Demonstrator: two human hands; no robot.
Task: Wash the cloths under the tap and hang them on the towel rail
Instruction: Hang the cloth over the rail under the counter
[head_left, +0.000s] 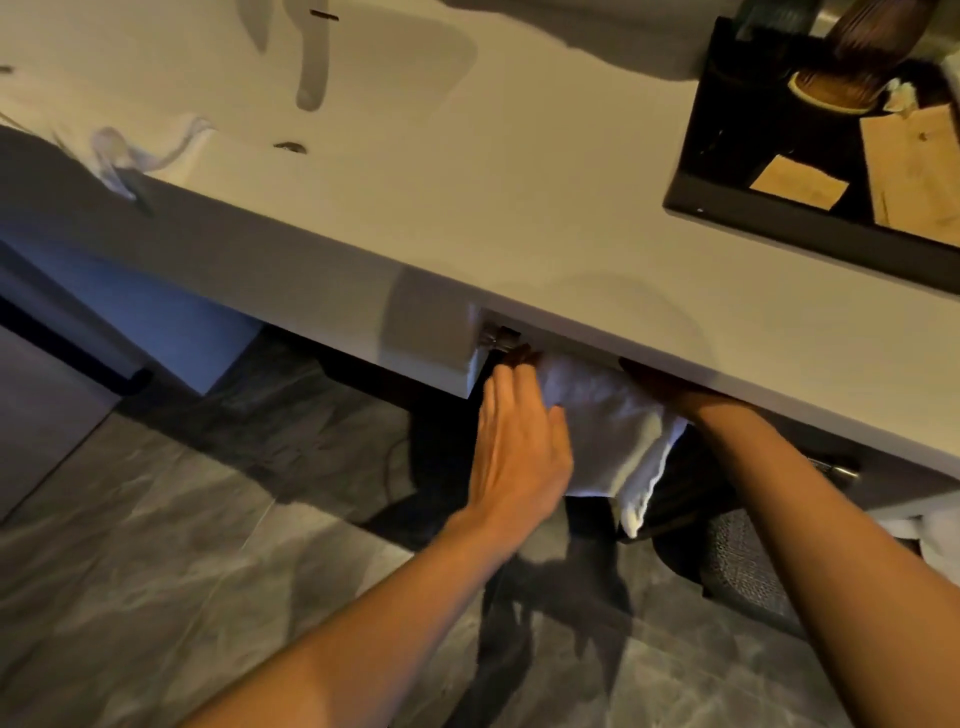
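White cloth (597, 431) drapes under the counter (519, 234), left hand (519, 447) flat on it, right hand's (660, 387) fingers hidden.

The light is dim and warm, with a yellow tone on the worktop (519, 208). At the left the cabinet (171, 312) looks cold blue. The space under the worktop edge is very dark, and details there are lost. Soft shadows lie on the worktop near its front edge, and dark arm shadows fall on the floor (156, 597). The whole picture is a little blurred. Straight edges bend toward the borders.
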